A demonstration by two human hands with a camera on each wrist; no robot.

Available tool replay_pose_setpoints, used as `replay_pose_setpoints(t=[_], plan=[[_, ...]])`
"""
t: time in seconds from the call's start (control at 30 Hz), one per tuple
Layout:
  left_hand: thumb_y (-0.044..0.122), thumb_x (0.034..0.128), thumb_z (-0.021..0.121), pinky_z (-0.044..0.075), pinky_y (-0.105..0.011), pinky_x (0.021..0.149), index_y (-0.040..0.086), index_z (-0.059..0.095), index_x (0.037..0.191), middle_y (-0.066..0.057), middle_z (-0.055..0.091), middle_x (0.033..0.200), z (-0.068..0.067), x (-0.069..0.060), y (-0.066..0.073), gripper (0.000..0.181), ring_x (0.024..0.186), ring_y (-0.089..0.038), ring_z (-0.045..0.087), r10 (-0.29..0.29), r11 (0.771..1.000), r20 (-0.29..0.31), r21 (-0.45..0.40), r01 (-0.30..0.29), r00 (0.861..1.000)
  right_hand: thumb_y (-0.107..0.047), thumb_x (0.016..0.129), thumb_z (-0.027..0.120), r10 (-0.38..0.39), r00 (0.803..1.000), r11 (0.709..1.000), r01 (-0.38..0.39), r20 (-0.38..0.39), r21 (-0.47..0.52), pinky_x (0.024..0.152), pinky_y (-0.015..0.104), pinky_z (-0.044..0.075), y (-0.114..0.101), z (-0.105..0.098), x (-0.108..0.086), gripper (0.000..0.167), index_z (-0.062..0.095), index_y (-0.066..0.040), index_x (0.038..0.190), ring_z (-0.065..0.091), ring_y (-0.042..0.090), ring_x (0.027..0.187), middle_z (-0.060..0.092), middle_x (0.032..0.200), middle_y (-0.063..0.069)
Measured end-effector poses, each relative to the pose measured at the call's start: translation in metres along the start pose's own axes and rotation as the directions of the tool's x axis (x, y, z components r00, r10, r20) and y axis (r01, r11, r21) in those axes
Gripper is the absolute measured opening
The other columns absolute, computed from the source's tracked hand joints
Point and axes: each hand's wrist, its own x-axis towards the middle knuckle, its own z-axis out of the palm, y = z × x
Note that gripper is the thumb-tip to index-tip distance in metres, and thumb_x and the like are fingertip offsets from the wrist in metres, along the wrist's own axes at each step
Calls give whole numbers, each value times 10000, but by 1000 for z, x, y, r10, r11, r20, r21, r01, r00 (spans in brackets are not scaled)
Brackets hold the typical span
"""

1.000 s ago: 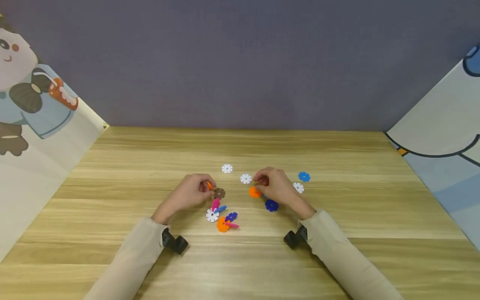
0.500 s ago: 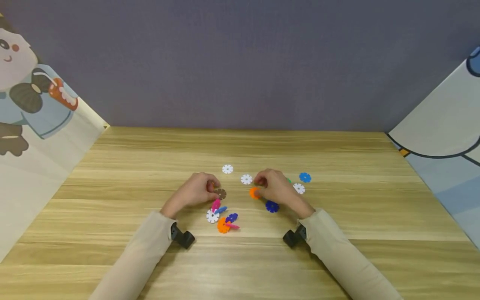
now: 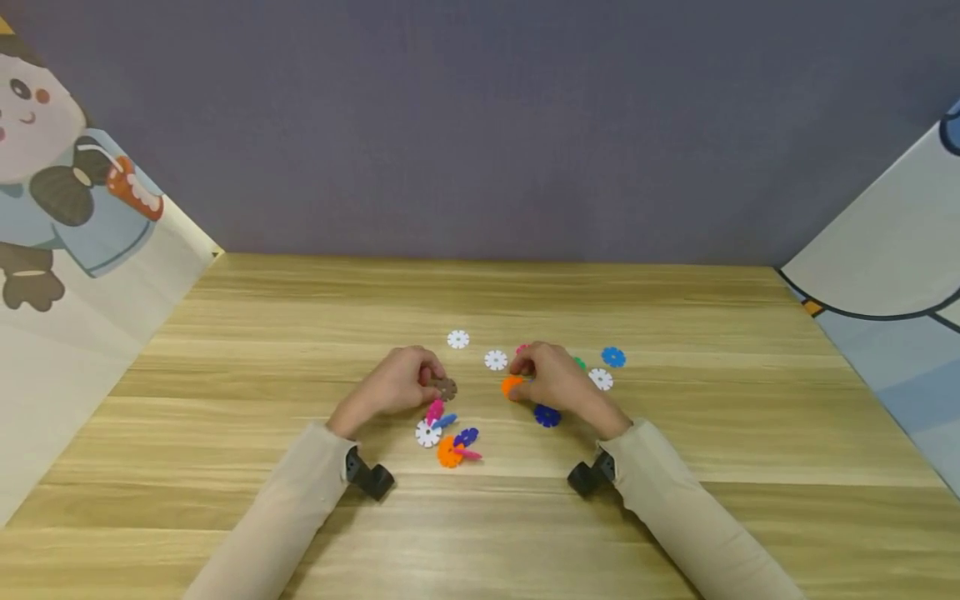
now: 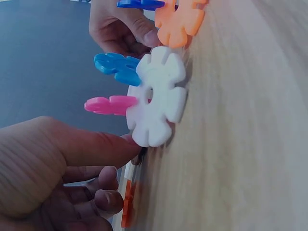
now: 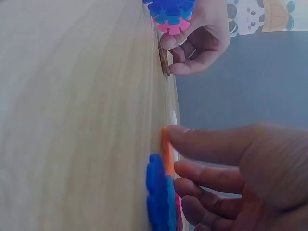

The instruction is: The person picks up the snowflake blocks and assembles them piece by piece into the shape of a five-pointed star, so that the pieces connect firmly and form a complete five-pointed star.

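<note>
1. The left hand [image 3: 397, 379] hovers low over the middle of the surface [image 3: 480, 533], thumb and forefinger apart at the brown disc [image 3: 448, 389]; whether they are clamped on it, one cannot tell. An orange piece [image 4: 127, 204] shows beside its bent fingers in the left wrist view.

2. To its right, the right hand [image 3: 555, 375] rests its thumb on the orange disc [image 3: 511, 387], the other fingers bent behind; whether they pinch it is unclear. Both discs lie well apart from the surface's left and right edges.

3. Two joined clusters sit nearer the wearer. The white cluster [image 3: 428, 432] carries pink and blue discs upright in its slots; just beside it, the orange cluster [image 3: 450, 452] holds dark blue and pink ones.

4. Toward the far edge lie two white discs, one at left [image 3: 458, 339] and one between the hands [image 3: 496, 360].

5. On the side of the surface's right edge, a blue disc [image 3: 613, 357], a third white disc [image 3: 601, 379] and a partly hidden green disc [image 3: 580, 363] lie beyond the right hand; a dark blue disc [image 3: 547, 416] lies just beside its wrist.
</note>
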Motion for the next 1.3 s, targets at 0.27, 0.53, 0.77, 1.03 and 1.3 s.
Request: replay_pose_setpoints(t=[0.27, 0.53, 0.77, 1.03, 1.3], plan=[[22, 734, 747, 525, -304, 764, 44, 670, 947, -49, 652, 892, 0, -1, 4, 228, 797, -157, 586, 6, 1000, -14, 20, -6, 1000, -124, 751, 804, -21, 1000, 1000, 21, 4, -14, 736, 298, 490, 1, -1, -1, 230, 652, -64, 914, 560, 156, 791, 625, 866, 41], [-9, 751, 736, 522, -259, 677, 60, 609, 889, -45, 654, 811, 2, -3, 4, 200, 715, -144, 583, 2, 997, -13, -76, -3, 1000, -6, 760, 753, -40, 998, 998, 42, -48, 37, 672, 252, 469, -1, 1, -1, 216, 595, -81, 887, 534, 138, 734, 600, 804, 30], [-14, 783, 704, 508, -234, 631, 36, 599, 896, -62, 631, 785, 0, -2, 2, 162, 684, -140, 561, 37, 992, -46, -115, -42, 998, 47, 794, 674, -89, 992, 995, 93, -89, 47, 661, 248, 477, -2, -1, -1, 168, 620, -71, 900, 543, 129, 721, 620, 807, 37], [17, 830, 664, 526, -263, 690, -4, 652, 948, -89, 647, 832, -10, -3, 3, 120, 738, -159, 576, 25, 987, -123, -156, -44, 992, 13, 820, 673, -99, 987, 992, 108, -129, 66, 691, 268, 493, -6, -8, 0, 119, 654, -65, 908, 570, 143, 748, 651, 826, 51], [66, 840, 644, 530, -265, 689, -4, 674, 949, -107, 673, 852, -16, -1, 10, 133, 751, -164, 599, 21, 970, -179, -236, -64, 984, -1, 836, 665, -147, 970, 984, 163, -194, 70, 655, 265, 507, -11, -19, -1, 78, 661, -51, 895, 597, 147, 720, 665, 803, 55]])
